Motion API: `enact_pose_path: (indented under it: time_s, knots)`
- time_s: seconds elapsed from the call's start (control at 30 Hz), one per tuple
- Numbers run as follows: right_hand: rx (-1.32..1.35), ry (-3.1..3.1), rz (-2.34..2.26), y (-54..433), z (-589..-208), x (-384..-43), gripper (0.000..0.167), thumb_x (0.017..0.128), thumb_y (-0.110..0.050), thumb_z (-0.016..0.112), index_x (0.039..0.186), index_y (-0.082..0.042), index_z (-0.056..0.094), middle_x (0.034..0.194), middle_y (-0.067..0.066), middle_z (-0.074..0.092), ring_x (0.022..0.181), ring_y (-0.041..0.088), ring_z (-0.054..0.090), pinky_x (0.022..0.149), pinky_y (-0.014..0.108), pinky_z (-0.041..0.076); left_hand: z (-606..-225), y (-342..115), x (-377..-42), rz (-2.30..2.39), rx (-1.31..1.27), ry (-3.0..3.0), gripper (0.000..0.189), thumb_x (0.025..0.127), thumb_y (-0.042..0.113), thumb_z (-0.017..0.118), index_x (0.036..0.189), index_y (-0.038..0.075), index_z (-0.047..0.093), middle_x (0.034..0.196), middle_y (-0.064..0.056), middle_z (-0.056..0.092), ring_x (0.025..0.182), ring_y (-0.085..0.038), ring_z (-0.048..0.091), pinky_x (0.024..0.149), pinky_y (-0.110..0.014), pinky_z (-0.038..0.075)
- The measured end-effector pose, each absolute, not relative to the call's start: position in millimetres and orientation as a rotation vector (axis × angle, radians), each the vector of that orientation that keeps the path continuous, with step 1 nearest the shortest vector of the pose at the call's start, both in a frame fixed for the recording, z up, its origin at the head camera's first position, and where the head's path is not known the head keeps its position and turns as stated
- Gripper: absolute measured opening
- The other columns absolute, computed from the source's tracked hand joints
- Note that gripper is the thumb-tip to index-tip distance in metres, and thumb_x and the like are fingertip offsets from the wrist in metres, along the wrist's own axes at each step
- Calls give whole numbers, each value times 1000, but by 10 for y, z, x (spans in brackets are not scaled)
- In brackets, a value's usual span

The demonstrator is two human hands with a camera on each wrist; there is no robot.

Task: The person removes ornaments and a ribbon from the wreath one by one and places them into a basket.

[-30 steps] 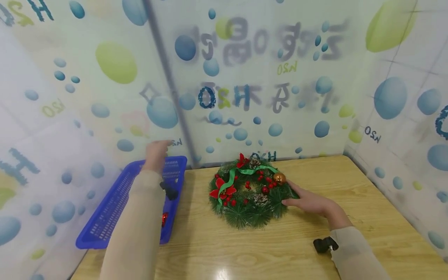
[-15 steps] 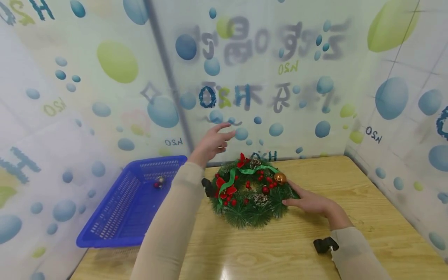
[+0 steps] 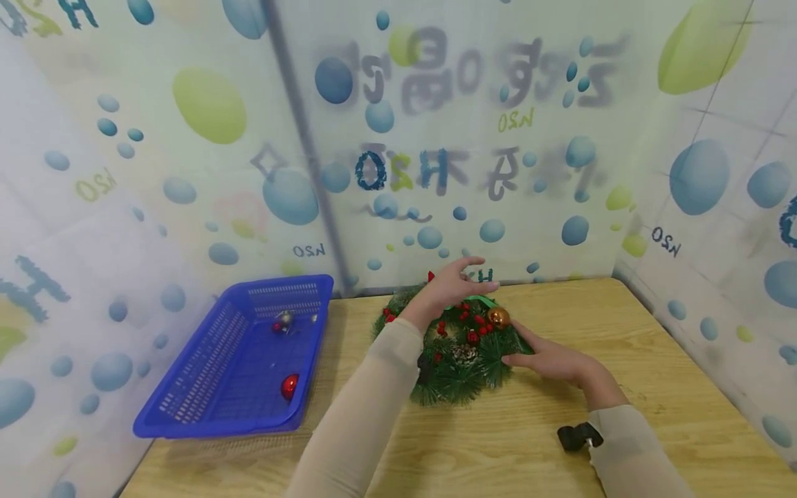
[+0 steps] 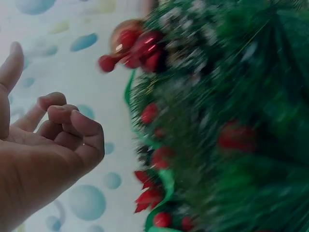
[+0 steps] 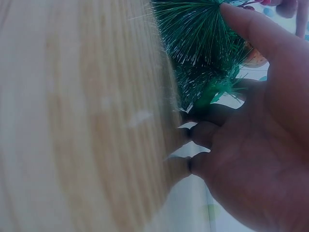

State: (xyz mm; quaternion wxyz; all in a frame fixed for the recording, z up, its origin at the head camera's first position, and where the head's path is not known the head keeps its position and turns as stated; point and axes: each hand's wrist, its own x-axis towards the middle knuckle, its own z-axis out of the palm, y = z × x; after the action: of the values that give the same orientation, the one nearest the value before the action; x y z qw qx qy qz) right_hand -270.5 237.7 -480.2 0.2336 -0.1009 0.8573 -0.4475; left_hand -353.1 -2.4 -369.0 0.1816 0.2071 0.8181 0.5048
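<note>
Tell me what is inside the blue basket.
The blue basket holds a red bauble near its front right corner and a silver bauble beside a small red one near the back. Nothing covers its floor; the front wall hides only a thin strip.

Wooden table being enclosed by bubble-printed sheeting

A light wooden table (image 3: 654,360) with visible grain is being closed in on three sides by translucent sheeting (image 3: 187,173), which is being patterned with blue and green bubbles and blurred, mirrored lettering. A grey pole (image 3: 299,131) is being seen slanting behind the back sheet. Tiled lines are being shown faintly through the right-hand sheet (image 3: 716,159). Overhead light is being reflected as a bright patch (image 3: 407,487) near the table's front edge.
</note>
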Motion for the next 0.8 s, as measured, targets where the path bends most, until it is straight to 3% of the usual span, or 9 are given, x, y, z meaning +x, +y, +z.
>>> enact_pose_path:
  time_s: [0.07, 0.1, 0.27, 0.5, 0.8]
  knots:
    - [-280, 2354, -1230, 2374, -4796, -2701, 105, 106, -53, 62, 172, -20, -12, 178, 24, -12, 160, 59, -2, 121, 80, 20, -3775, 26, -3509, 1371, 598, 2330, 72, 97, 45, 78, 161, 31, 47, 151, -14, 59, 130, -35, 62, 107, -55, 53]
    - [-281, 2352, -1231, 2373, -4792, -2701, 104, 106, -53, 62, 172, -20, -12, 178, 24, -13, 160, 59, -2, 120, 80, 21, -3811, 45, -3496, 1342, 599, 2345, 71, 97, 45, 79, 160, 31, 48, 153, -13, 57, 131, -32, 62, 111, -58, 51]
    - [-288, 2357, -1226, 2371, -4788, -2694, 104, 106, -53, 62, 171, -22, -13, 178, 24, -13, 161, 58, -3, 121, 80, 20, -3970, 102, -3456, 1260, 638, 2390, 68, 98, 44, 78, 158, 29, 51, 152, -13, 58, 119, -26, 66, 106, -53, 54]
    - [-283, 2356, -1232, 2371, -4786, -2688, 104, 106, -53, 62, 172, -21, -12, 178, 24, -12, 160, 59, 0, 120, 80, 23, -4117, 132, -3408, 1271, 636, 2360, 68, 97, 42, 79, 158, 28, 51, 151, -13, 59, 121, -27, 65, 103, -51, 55]
    - [-282, 2345, -1243, 2368, -4792, -2692, 103, 106, -52, 62, 172, -23, -12, 178, 24, -10, 160, 60, 6, 118, 78, 29, -4269, 199, -3344, 1273, 575, 2398, 66, 95, 39, 82, 155, 24, 56, 163, -8, 50, 142, -33, 56, 112, -51, 52]
